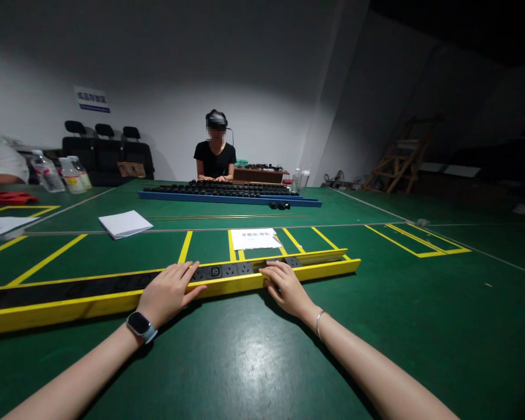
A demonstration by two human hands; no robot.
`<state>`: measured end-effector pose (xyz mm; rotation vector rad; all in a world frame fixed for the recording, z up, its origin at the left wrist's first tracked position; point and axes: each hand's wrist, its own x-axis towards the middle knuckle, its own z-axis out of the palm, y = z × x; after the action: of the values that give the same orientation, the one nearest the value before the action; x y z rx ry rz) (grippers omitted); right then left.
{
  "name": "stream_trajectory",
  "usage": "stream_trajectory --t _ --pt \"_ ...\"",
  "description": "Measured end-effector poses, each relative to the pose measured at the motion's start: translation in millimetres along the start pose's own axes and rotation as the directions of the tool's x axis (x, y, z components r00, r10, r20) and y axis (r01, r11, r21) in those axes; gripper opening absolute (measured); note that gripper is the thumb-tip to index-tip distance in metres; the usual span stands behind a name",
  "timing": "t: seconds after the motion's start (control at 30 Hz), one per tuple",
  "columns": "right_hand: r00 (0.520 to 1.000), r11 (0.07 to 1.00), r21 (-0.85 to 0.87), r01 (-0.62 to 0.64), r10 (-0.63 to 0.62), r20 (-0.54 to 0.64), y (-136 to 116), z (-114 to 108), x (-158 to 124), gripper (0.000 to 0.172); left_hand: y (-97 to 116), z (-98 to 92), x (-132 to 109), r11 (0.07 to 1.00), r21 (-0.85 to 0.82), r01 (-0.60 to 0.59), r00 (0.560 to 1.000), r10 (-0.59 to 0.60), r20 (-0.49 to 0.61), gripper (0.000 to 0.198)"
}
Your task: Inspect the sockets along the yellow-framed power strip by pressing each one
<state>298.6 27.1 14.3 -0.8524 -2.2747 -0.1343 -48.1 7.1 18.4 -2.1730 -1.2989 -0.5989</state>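
Observation:
A long yellow channel lies across the table in front of me, with black socket modules seated in a row along it. My left hand is closed over the channel, fingers across the black modules and thumb along the front wall. Farther right, my right hand has curled fingers on a socket module inside the channel, partly hidden under the fingertips. One more black socket module sits just beyond that hand. Past it, the channel's right end shows no module.
A paper label and a white paper stack lie beyond the channel. Blue channels with black pieces are farther back, before a seated person. Bottles stand at left; yellow tape lines mark the table.

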Motion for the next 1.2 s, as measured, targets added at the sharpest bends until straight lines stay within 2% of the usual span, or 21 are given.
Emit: stream_trajectory --t 0.67,1.2 --pt "1.0 1.0 0.005 0.002 -0.002 -0.01 0.2 0.4 0.3 0.034 -1.0 2.1 -1.1 0.999 0.047 -0.027 1.0 0.028 -0.012 0.064" --pt "1.0 1.0 0.002 0.0 0.0 -0.014 -0.5 -0.6 0.6 0.036 -0.1 0.0 -0.1 1.0 0.018 -0.015 1.0 0.015 -0.01 0.063"
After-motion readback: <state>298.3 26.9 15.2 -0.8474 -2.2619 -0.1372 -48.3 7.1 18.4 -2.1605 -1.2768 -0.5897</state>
